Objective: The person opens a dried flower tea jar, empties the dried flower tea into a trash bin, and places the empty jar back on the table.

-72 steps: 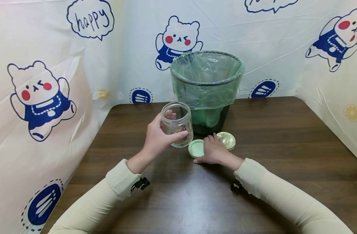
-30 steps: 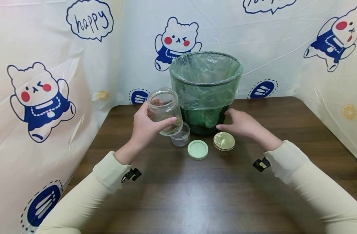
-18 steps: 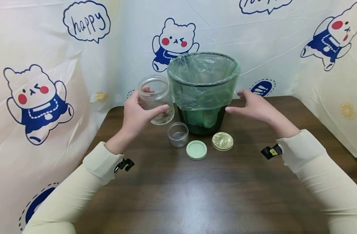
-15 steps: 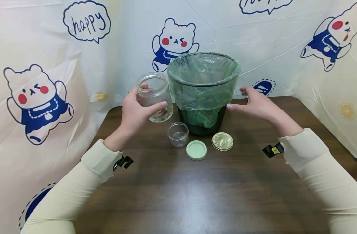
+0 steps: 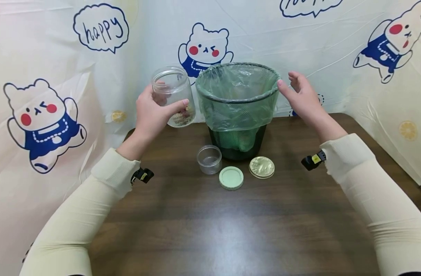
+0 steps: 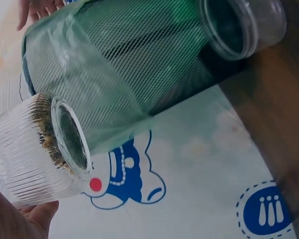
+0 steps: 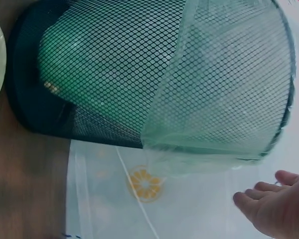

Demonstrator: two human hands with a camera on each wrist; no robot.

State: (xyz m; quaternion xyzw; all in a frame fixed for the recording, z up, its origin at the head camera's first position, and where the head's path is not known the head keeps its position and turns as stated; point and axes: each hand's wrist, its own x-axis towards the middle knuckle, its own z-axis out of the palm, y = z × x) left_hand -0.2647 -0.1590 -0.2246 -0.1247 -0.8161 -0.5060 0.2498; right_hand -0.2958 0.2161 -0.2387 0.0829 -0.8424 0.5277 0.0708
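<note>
My left hand (image 5: 152, 113) grips a clear ribbed glass jar (image 5: 176, 100) from its left side, lifted off the table beside the bin. The jar has no lid on and leans slightly; some brown dried bits (image 6: 49, 132) lie at its bottom. A mesh bin (image 5: 239, 115) with a green plastic liner stands at the back of the table. By the bin's right rim is my right hand (image 5: 305, 96), raised, its thumb and fingers apart and holding nothing. Its thumb tip is close to the rim; whether they touch I cannot tell.
In front of the bin a small clear round container (image 5: 209, 160), a pale green lid (image 5: 231, 178) and a gold foil-like disc (image 5: 262, 167) lie on the brown table (image 5: 231, 226). A printed cloth (image 5: 155, 34) hangs behind and at the sides.
My left hand has lifted the jar up and to the left, uncovering the small container. My right hand has left the pale green lid and risen to the bin's right rim.
</note>
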